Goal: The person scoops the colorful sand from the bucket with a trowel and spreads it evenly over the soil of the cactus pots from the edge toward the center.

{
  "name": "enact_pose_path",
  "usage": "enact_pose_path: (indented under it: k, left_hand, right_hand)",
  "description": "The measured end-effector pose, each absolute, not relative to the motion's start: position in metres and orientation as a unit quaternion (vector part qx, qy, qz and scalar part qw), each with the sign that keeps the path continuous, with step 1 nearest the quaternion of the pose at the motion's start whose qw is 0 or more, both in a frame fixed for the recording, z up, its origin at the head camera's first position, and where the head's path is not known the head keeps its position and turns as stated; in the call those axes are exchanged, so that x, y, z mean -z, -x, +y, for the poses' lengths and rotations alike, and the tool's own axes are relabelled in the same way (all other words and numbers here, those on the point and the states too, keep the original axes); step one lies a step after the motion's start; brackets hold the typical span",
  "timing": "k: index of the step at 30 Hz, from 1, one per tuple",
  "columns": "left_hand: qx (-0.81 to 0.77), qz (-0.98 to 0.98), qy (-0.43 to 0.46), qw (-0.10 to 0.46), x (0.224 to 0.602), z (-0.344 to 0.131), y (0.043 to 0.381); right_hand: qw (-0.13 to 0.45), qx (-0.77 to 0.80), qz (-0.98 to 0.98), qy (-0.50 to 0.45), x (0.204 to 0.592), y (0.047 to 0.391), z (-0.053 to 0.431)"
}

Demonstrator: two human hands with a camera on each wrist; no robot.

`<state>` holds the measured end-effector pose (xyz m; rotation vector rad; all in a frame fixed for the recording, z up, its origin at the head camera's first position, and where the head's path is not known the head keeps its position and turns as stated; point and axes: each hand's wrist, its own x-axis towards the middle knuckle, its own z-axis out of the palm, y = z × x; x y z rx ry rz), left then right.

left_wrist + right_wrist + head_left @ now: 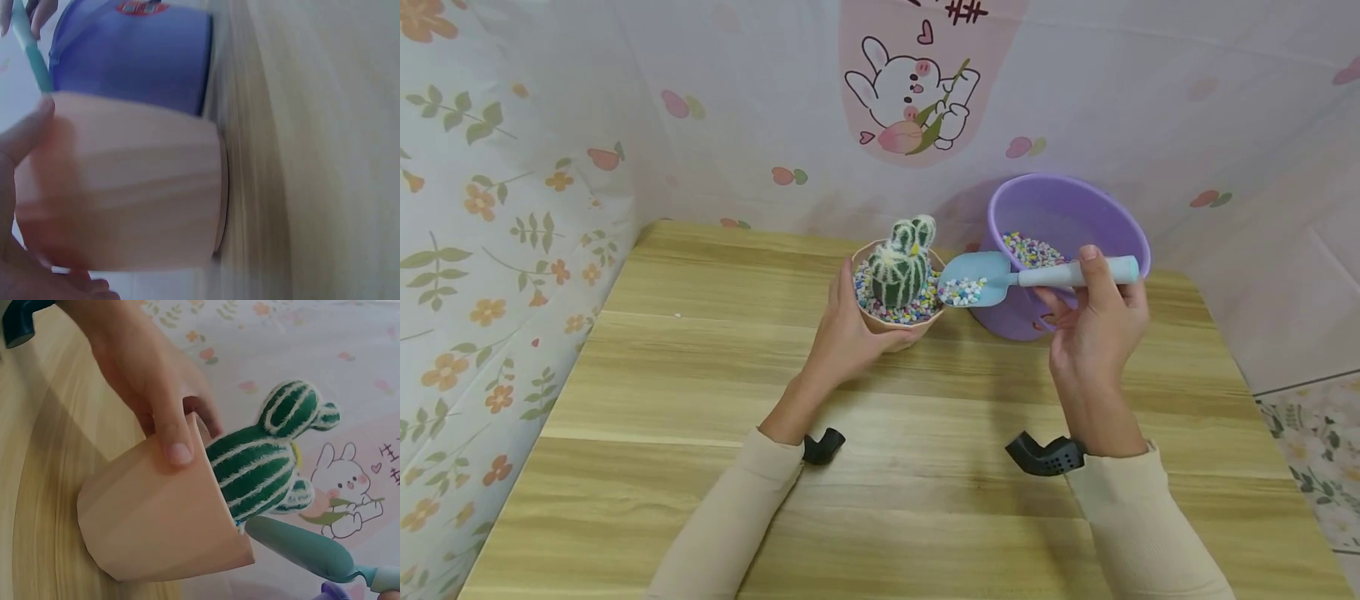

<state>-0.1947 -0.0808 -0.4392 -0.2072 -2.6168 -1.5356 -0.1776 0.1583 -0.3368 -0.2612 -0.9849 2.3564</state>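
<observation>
A green cactus (898, 275) with white fuzzy ribs stands in a pale pink pot (150, 512) on the table. Multicoloured pebbles (917, 310) surround its base. My left hand (850, 329) grips the pot's near left side, thumb and fingers around the wall. My right hand (1101, 321) holds the pale handle of a light blue trowel (992, 268), thumb on top. Some pebbles lie in the trowel's blade, whose tip is at the pot's right rim. In the right wrist view the trowel blade (306, 550) is seen from its underside, beside the cactus.
Behind the trowel, a purple bucket (1075, 196) with more pebbles (1033, 250) inside stands against the back wall. The wood-grain table (910, 500) extends in front. Patterned cloth (737, 108) hangs behind and at the left. A tiny white bit (678, 315) lies at the left.
</observation>
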Motion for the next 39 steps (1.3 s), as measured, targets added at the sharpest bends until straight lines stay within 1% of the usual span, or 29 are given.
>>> enact_pose_path:
  k: [4, 8, 17, 23, 28, 35, 39]
  left_hand:
    - [0.503, -0.859, 0.088, 0.034, 0.44, -0.087, 0.199]
    - [0.503, -0.859, 0.086, 0.035, 0.441, -0.086, 0.2]
    - [0.509, -0.853, 0.068, 0.091, 0.446, -0.075, 0.193]
    - [0.502, -0.857, 0.05, 0.106, 0.445, -0.069, 0.188]
    - [0.493, -0.863, 0.051, 0.094, 0.443, -0.069, 0.189]
    - [0.514, -0.854, 0.066, 0.05, 0.441, -0.078, 0.196]
    - [0.519, -0.85, 0.069, 0.052, 0.442, -0.079, 0.197]
  right_hand:
    - [0.286, -0.873, -0.382, 0.101, 0.335, 0.178, 0.158]
    - [0.286, -0.868, -0.393, 0.101, 0.334, 0.178, 0.159]
    - [0.284, -0.863, -0.405, 0.106, 0.335, 0.178, 0.159]
    - [0.299, -0.854, -0.414, 0.101, 0.335, 0.181, 0.157]
    - [0.307, -0.842, -0.433, 0.097, 0.335, 0.183, 0.155]
    - [0.306, -0.84, -0.437, 0.094, 0.334, 0.184, 0.155]
    - [0.302, -0.841, -0.44, 0.091, 0.334, 0.184, 0.154]
